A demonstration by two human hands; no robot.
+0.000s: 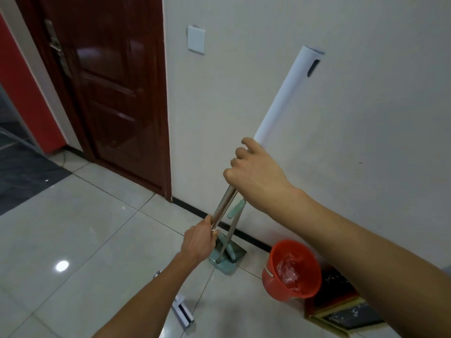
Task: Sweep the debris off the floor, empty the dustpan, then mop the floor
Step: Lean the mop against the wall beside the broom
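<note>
I hold a mop with both hands. Its white upper handle (pixel 285 93) rises toward the wall and its steel shaft (pixel 224 206) slants down between my hands. My right hand (pixel 253 167) is closed around the pole where white meets steel. My left hand (pixel 197 240) grips the steel shaft lower down. The flat white mop head (pixel 181 311) rests on the tiled floor under my left forearm. A mint-green dustpan (pixel 225 261) with the broom standing in it leans against the wall, its green handle tip (pixel 235 208) just below my right hand.
An orange bucket (pixel 290 270) lined with a plastic bag stands to the right of the dustpan. A flat framed dark panel (pixel 341 311) lies on the floor beside it. A dark red wooden door (pixel 109 93) is at left, a white wall switch (pixel 196 40) beside it. Glossy pale tiles (pixel 73 240) cover the floor.
</note>
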